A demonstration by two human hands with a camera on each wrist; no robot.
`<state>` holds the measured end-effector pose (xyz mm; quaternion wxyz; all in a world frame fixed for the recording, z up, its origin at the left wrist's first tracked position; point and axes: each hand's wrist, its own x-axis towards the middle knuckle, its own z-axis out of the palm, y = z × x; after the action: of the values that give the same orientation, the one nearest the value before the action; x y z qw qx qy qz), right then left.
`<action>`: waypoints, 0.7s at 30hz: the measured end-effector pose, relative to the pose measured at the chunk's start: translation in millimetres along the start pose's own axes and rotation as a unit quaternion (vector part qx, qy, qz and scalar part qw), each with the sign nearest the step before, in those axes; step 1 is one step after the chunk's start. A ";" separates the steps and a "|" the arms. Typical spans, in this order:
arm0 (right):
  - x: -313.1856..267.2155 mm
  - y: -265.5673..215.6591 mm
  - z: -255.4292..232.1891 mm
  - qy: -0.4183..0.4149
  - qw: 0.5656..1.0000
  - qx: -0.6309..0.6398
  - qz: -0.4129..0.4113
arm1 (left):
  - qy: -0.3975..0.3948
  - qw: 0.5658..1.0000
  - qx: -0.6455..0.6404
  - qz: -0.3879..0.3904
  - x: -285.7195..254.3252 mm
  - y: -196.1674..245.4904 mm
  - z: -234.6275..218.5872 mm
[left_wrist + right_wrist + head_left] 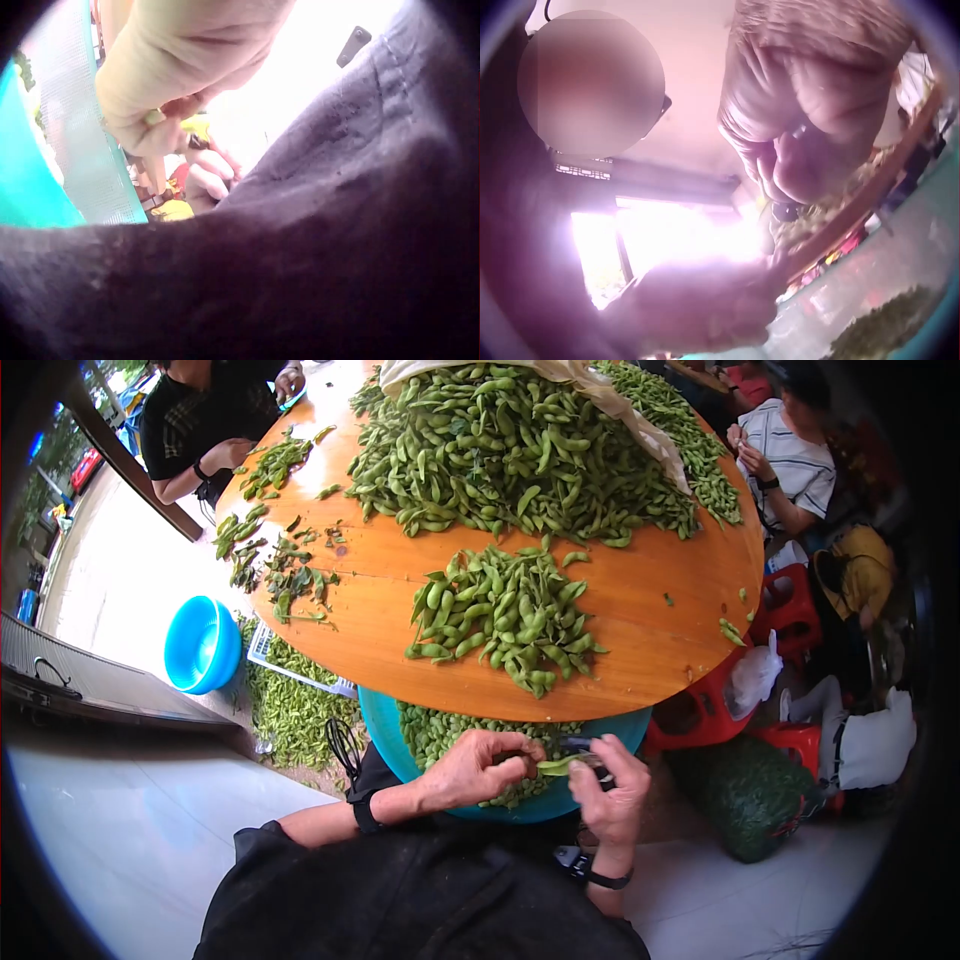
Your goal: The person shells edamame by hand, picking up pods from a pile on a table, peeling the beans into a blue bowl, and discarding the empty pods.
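Over a turquoise basin (378, 722) at the table's near edge, my two hands meet. My left hand (475, 768) pinches one end of a green soybean pod (556, 767) between thumb and fingers. My right hand (615, 792) is at the pod's other end and grips a small dark tool (576, 742), whose kind I cannot tell. Loose green pods (430, 732) lie in the basin under the hands. In the left wrist view the left hand (184, 60) hides most of the pod. The right hand (810, 112) has curled fingers in the right wrist view.
A wooden table (340, 650) bears a small pod pile (500, 610) and a big heap (510, 450). Plucked leaves (300, 575) lie at its left. A blue basin (203, 645) and more pods (290, 705) are on the floor. Red stools (705, 705) stand right; other people sit around.
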<state>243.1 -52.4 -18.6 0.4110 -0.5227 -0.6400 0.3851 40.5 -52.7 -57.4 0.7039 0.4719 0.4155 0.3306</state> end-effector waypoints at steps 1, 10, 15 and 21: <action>-3.2 1.4 -14.0 0.027 0.999 -0.006 0.022 | 0.004 0.986 0.163 0.018 -5.1 27.1 -1.9; -20.9 7.3 -102.9 0.062 0.936 -0.330 0.105 | 0.215 0.697 0.573 0.374 30.5 61.2 -16.6; -11.0 14.1 -76.5 0.118 0.956 -0.267 0.032 | 0.202 0.726 0.558 0.348 42.3 63.3 -18.0; 9.5 -6.7 -9.6 0.017 0.973 0.173 0.152 | 0.144 0.883 0.343 0.286 22.2 64.7 -7.3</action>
<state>248.6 -43.5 -7.8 0.4428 -0.5414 -0.4690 0.5394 38.9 -9.1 -4.2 0.3053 0.7297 0.4466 0.4182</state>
